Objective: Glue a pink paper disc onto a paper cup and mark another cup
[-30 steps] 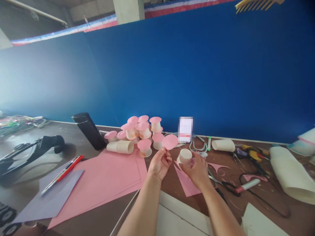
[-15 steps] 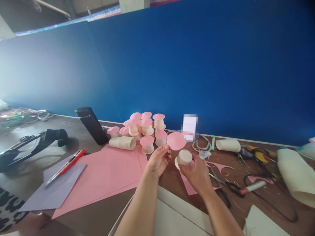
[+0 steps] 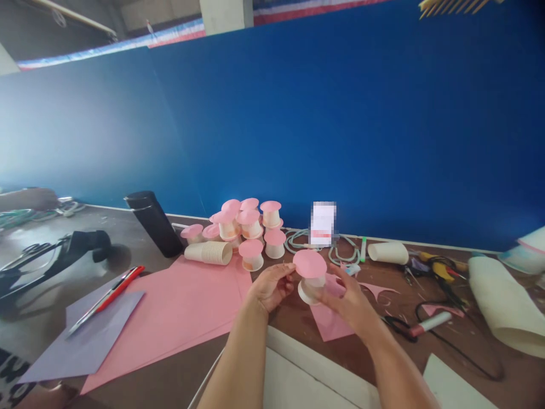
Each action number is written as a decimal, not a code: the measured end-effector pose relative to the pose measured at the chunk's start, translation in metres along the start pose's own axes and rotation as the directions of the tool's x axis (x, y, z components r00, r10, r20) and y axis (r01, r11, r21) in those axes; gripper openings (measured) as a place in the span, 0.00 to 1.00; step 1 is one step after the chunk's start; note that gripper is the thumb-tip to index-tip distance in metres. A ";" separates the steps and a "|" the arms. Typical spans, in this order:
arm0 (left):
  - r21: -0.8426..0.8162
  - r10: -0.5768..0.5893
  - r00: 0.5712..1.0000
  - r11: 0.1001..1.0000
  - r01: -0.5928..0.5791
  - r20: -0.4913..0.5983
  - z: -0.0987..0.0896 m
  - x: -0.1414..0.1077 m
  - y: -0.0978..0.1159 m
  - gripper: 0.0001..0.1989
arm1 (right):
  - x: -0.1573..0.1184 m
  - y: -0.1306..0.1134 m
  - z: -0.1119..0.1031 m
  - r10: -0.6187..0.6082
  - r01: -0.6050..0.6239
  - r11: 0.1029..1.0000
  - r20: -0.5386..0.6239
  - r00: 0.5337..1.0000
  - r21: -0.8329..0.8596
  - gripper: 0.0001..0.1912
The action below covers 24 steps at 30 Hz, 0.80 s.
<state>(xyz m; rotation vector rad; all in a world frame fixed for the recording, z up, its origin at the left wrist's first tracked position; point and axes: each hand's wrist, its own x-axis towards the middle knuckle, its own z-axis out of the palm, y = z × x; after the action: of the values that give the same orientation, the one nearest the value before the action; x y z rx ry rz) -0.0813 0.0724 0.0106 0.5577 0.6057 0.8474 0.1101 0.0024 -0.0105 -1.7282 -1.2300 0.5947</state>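
Note:
An upside-down white paper cup [image 3: 307,291] is in the fingers of my right hand [image 3: 349,298], held above the brown table. A round pink paper disc [image 3: 310,263] lies over the cup's upturned base. My left hand [image 3: 271,288] pinches the disc's left edge between thumb and finger. Behind and left stands a cluster of similar cups topped with pink discs [image 3: 251,247], some stacked. A nested stack of paper cups [image 3: 208,253] lies on its side close by.
Pink paper sheets [image 3: 183,301], purple paper [image 3: 102,335] and a red utility knife [image 3: 114,292] lie left. A black bottle [image 3: 155,224] leans behind. Right are pink scraps [image 3: 378,290], a marker-like stick [image 3: 432,322] and a cup [image 3: 388,253]. Another person's hand [image 3: 32,199] shows far left.
The pink disc has come down onto the cup's base; before, it was held above and behind the cup. My left hand still pinches its edge. Another person's hand has appeared far left.

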 end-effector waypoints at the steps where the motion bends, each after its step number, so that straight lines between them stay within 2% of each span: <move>1: -0.002 0.009 1.000 1.000 -0.009 0.003 0.000 0.000 0.000 0.11 | 0.001 -0.001 -0.007 0.062 -0.066 0.990 0.032 0.998 0.121 0.38; 3: 0.007 0.034 0.999 0.999 -0.034 0.023 0.002 -0.001 -0.001 0.12 | 0.003 -0.005 -0.017 0.194 -0.194 0.929 0.032 0.981 0.316 0.31; 5: 0.037 0.053 0.997 0.998 -0.055 0.048 0.005 -0.002 -0.001 0.13 | 0.002 -0.009 -0.020 0.278 -0.266 0.842 0.047 0.960 0.470 0.25; 7: 0.083 0.053 0.997 0.995 -0.057 0.053 0.008 -0.004 -0.002 0.14 | 0.001 -0.013 -0.019 0.302 -0.297 0.772 0.088 0.949 0.562 0.22; 9: 0.131 0.043 0.998 0.990 -0.048 0.038 0.010 -0.005 -0.002 0.14 | -0.001 -0.014 -0.016 0.296 -0.309 0.742 0.123 0.947 0.595 0.22; 18: 0.262 -0.022 1.000 0.965 0.021 0.001 0.010 -0.002 -0.005 0.15 | 0.000 -0.012 -0.008 0.308 -0.338 0.776 0.148 0.940 0.533 0.22; 24: 0.327 0.040 0.997 0.945 -0.017 -0.065 0.011 0.001 -0.007 0.17 | 0.002 -0.008 0.000 0.307 -0.299 0.814 0.069 0.949 0.499 0.23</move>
<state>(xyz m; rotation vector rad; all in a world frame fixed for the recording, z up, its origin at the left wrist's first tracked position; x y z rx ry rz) -0.0690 0.0670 0.0134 0.8421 0.8124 0.8008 0.1071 0.0047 -0.0026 -1.4724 -0.6939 0.9958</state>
